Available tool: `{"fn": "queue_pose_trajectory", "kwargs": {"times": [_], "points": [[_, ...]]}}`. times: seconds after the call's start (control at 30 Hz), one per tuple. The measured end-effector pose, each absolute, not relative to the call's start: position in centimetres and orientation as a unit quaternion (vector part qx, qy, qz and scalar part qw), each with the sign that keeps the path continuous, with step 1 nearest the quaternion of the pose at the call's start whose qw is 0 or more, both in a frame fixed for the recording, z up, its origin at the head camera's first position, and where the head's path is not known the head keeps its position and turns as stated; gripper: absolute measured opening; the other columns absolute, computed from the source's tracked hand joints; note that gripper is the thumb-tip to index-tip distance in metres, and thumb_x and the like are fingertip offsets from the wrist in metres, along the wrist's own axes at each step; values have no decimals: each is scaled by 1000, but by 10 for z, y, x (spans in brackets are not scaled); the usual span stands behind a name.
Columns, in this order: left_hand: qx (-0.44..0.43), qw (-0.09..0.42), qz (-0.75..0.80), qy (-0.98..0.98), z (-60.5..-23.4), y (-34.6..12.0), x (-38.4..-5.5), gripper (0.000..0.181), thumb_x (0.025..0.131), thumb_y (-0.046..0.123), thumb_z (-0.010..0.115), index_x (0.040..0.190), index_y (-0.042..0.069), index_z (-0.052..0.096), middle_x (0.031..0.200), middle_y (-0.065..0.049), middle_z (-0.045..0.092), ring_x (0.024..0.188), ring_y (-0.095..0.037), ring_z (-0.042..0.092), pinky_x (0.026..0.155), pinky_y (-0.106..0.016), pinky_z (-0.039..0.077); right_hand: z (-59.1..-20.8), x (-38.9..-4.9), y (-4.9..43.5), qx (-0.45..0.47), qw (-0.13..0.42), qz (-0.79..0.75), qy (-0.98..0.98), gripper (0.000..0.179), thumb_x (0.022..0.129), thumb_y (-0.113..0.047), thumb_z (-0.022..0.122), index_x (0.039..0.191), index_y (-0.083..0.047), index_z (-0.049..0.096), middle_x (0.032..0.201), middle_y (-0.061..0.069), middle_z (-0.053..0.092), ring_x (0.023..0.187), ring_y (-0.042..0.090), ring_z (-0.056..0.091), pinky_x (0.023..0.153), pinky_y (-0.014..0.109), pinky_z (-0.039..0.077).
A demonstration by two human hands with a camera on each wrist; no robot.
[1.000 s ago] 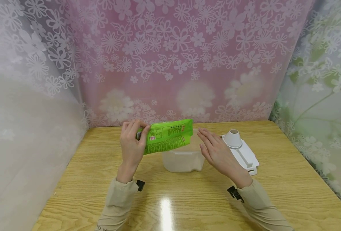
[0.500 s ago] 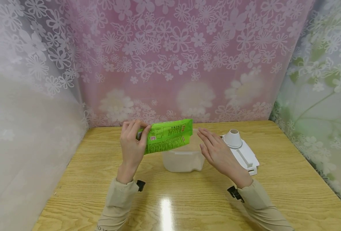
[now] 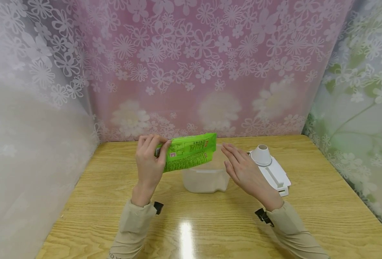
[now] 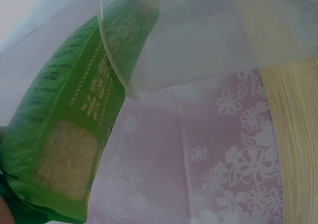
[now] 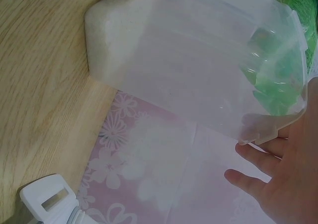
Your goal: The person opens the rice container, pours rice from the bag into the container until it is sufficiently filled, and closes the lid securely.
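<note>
My left hand (image 3: 148, 158) grips the end of a green bag (image 3: 189, 153), thumb on the near face. Tilted nearly flat, the bag has its other end over a translucent plastic container (image 3: 205, 181). In the left wrist view, pale grain shows through a window in the bag (image 4: 74, 100). At the container's right side, my right hand (image 3: 245, 172) has its fingers extended against the upper rim. The right wrist view shows these fingertips touching the container (image 5: 174, 50) near a rim corner, with the bag's green end visible through the wall. What is inside the container is mostly hidden.
To the right of the container, a flat white plastic lid-like part (image 3: 276, 176) lies on the wooden table (image 3: 178, 223). A white cone-shaped piece (image 3: 261, 156) stands at its far end. Floral curtains (image 3: 210, 72) enclose the table's back and sides.
My left hand and the bag have shifted very slightly to the right, and the bag's near edge sits a touch higher. The right hand and container look almost unchanged.
</note>
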State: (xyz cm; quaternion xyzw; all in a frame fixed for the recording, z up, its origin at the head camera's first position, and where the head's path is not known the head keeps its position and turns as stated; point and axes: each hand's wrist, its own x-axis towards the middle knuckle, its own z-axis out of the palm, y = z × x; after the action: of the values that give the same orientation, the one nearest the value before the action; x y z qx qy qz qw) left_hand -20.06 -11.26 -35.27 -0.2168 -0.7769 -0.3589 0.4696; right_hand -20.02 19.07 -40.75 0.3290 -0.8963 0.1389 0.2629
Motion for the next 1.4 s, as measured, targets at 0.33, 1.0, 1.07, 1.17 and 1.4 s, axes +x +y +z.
{"fn": "queue_pose_trajectory", "kwargs": {"times": [0.33, 1.0, 1.07, 1.17, 1.4], "points": [[-229, 484, -319, -782, -352, -114, -199, 10, 95, 11, 72, 88, 6, 68, 84, -10, 67, 85, -31, 53, 80, -43, 45, -408, -201, 191, 331, 269, 139, -894, 49, 110, -27, 39, 145, 5, 49, 152, 20, 47, 140, 36, 43, 112, 54, 37], [-226, 494, -213, -812, -357, -114, -201, 11, 101, 13, 63, 95, 4, 61, 86, -12, 59, 83, -32, 55, 75, -42, 48, -408, -199, 191, 324, 254, 139, -901, 48, 109, -24, 44, 148, 4, 47, 153, 19, 46, 142, 35, 42, 116, 51, 33], [-227, 491, -217, -813, -357, -114, -201, 11, 100, 13, 64, 94, 4, 60, 86, -12, 58, 81, -31, 54, 71, -40, 47, -408, -199, 191, 324, 256, 139, -900, 48, 109, -24, 43, 147, 4, 47, 153, 19, 46, 142, 35, 42, 116, 51, 34], [-232, 487, -220, -813, -357, -113, -201, 10, 99, 11, 65, 95, 3, 60, 86, -12, 58, 80, -30, 53, 70, -39, 47, -408, -199, 191, 325, 259, 139, -899, 48, 108, -23, 46, 147, 4, 48, 153, 19, 46, 142, 35, 42, 115, 52, 35], [-245, 473, -221, -817, -356, -113, -199, 16, 96, 10, 67, 108, 0, 71, 87, -12, 55, 79, -28, 48, 69, -37, 44, -407, -200, 191, 325, 260, 136, -899, 49, 102, -15, 55, 146, 5, 48, 152, 20, 47, 141, 35, 43, 115, 51, 34]]}}
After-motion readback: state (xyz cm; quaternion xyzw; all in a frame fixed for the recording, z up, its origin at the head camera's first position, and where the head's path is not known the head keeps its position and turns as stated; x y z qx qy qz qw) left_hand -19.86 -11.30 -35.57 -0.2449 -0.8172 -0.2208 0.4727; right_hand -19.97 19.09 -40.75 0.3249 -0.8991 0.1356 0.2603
